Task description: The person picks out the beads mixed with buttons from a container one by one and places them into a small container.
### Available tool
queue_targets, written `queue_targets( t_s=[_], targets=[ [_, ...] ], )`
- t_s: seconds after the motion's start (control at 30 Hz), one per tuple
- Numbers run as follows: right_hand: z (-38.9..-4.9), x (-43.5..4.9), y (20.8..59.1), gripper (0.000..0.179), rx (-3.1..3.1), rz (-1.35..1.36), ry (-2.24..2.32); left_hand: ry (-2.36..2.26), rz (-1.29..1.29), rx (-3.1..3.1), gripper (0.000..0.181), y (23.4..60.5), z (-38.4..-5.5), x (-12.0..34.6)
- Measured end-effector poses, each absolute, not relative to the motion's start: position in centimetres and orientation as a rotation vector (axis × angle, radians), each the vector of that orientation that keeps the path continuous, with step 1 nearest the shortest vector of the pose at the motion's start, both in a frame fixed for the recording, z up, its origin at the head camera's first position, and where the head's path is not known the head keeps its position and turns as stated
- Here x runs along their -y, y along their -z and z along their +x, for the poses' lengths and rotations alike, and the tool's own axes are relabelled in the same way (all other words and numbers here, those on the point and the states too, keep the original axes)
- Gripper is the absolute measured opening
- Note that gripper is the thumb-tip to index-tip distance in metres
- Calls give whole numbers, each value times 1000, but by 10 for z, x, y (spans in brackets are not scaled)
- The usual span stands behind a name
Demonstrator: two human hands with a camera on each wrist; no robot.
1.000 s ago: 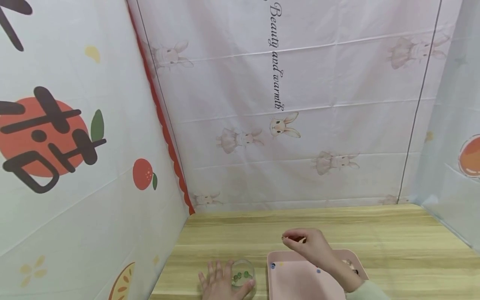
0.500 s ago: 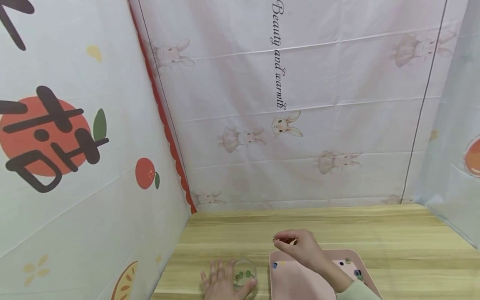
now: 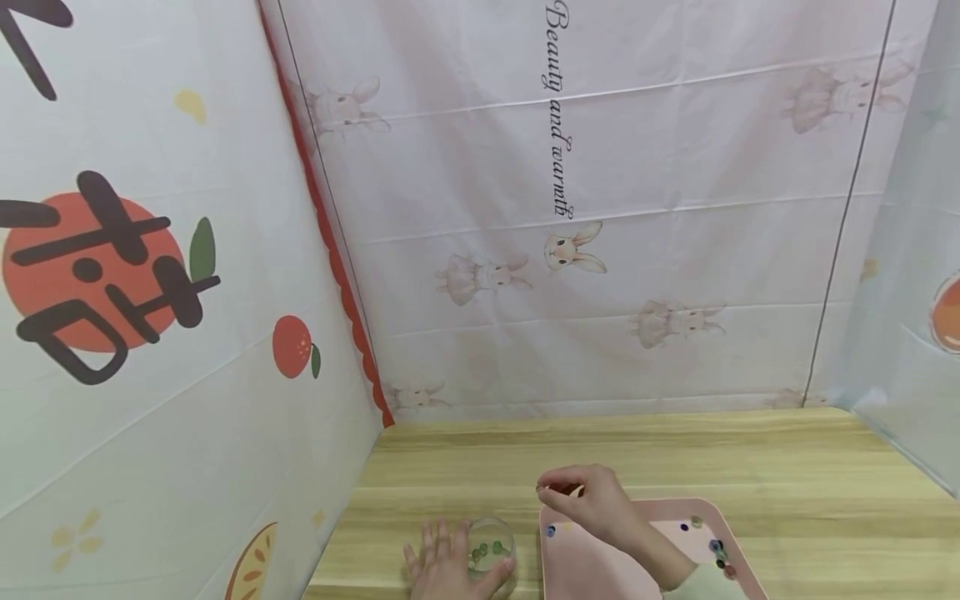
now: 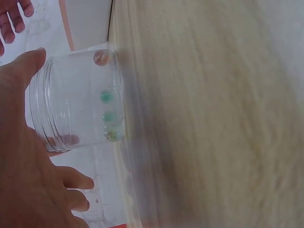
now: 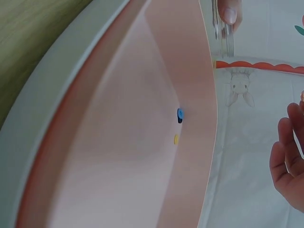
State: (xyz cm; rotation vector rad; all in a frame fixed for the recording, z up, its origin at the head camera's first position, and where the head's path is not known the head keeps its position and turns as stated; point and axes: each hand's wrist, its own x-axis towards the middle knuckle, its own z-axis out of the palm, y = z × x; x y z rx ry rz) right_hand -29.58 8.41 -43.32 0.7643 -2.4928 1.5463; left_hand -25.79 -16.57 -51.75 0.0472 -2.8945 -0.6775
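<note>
A clear jar [image 3: 491, 542] stands on the wooden table with several green beads [image 4: 109, 116] and a reddish-brown bead [image 4: 101, 58] at its bottom. My left hand [image 3: 447, 575] holds it around the rim, the thumb on one side and the index finger on the other, the remaining fingers spread. Above the far left corner of the pink tray [image 3: 592, 567], my right hand [image 3: 600, 504] pinches a small orange-brown bead [image 5: 302, 96] between thumb and fingertips. Most of this bead is hidden by the fingers and cut off by the right wrist view's edge.
Inside the tray, a blue bead [image 5: 180, 115] and a flat yellow piece [image 5: 175, 139] lie by the left wall. Several dark, blue, green and reddish beads [image 3: 718, 552] lie along its right side. Printed curtains [image 3: 600, 350] enclose the wooden table [image 3: 465, 458].
My right hand has moved left and slightly down, nearer the jar, still pinching the bead. More beads at the tray's right side now show. The left hand stays on the jar.
</note>
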Motion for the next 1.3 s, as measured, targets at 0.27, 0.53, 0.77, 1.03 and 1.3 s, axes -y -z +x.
queue_targets(
  t_s=[0.27,0.53,0.77,1.03,1.3],
  targets=[
    [-297,-72,439,13,2521,830,-1561,672,32,2888,100,516,-256,166],
    [-296,-56,445,13,2525,856,-1566,644,4,2878,99,514,-255,166],
    [-293,-44,448,14,2522,873,-1586,623,-5,2884,100,514,-256,167],
    [-292,-36,452,15,2557,920,-1671,649,23,2887,101,512,-255,166],
    [-294,-32,458,18,2563,952,-1637,667,38,2902,102,510,-255,166]
  ],
)
